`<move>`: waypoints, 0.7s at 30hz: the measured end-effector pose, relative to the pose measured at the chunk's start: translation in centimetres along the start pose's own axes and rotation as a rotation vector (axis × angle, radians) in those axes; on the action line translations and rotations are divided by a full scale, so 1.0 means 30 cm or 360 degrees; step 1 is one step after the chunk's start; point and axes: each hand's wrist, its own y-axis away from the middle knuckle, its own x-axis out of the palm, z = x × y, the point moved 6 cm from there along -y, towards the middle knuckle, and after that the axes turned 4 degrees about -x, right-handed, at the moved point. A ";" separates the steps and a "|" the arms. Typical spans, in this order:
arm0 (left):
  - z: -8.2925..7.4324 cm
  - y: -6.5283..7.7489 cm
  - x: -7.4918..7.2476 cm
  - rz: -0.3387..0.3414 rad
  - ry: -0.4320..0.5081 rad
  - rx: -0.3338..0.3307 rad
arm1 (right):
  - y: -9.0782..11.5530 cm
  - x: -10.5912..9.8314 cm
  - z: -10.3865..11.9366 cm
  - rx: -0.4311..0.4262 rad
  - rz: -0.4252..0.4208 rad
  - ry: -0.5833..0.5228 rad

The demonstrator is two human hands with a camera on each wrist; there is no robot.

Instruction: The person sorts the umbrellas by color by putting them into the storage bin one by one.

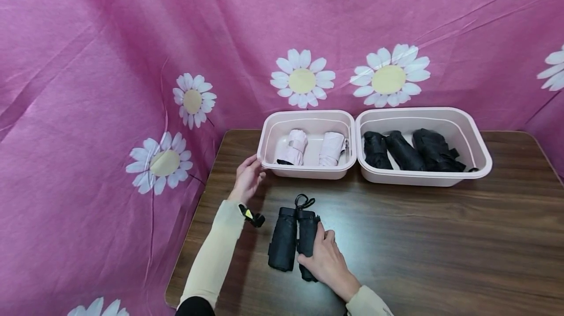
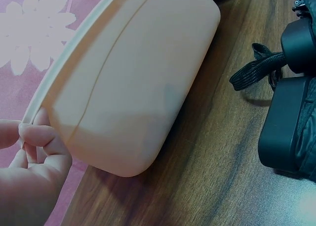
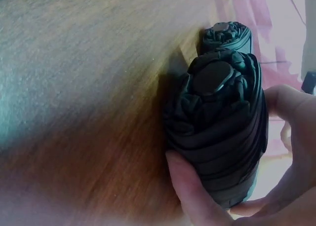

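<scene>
My right hand (image 1: 328,262) grips a folded black compact umbrella (image 1: 307,232), fingers and thumb around its sides. In the right wrist view, the end of that umbrella (image 3: 215,117) faces the camera, with the thumb along one side. Next to it on the table lies another folded black umbrella (image 1: 282,242). A black wrist strap (image 1: 304,202) loops out from their far ends. My left hand (image 1: 248,179) pinches the rim at the near left corner of a pale pink plastic bin (image 1: 308,173); the left wrist view shows fingers and thumb on that rim (image 2: 64,63).
Inside the left bin lie two rolled white umbrellas, one at left (image 1: 297,147) and one at right (image 1: 331,149). A wider pale bin (image 1: 410,179) stands beside it, holding several black folded umbrellas (image 1: 404,152). Behind the wooden table (image 1: 440,237) hangs a pink flowered cloth (image 1: 246,36).
</scene>
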 end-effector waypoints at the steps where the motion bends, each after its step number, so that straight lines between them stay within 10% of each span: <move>1: 0.000 0.000 0.000 -0.0001 -0.0001 -0.0002 | 0.000 -0.002 0.000 -0.0001 0.0003 -0.0002; 21: -0.006 0.013 0.002 -0.0015 -0.0025 -0.0034 | 0.004 -0.022 -0.010 0.0055 0.0024 -0.0061</move>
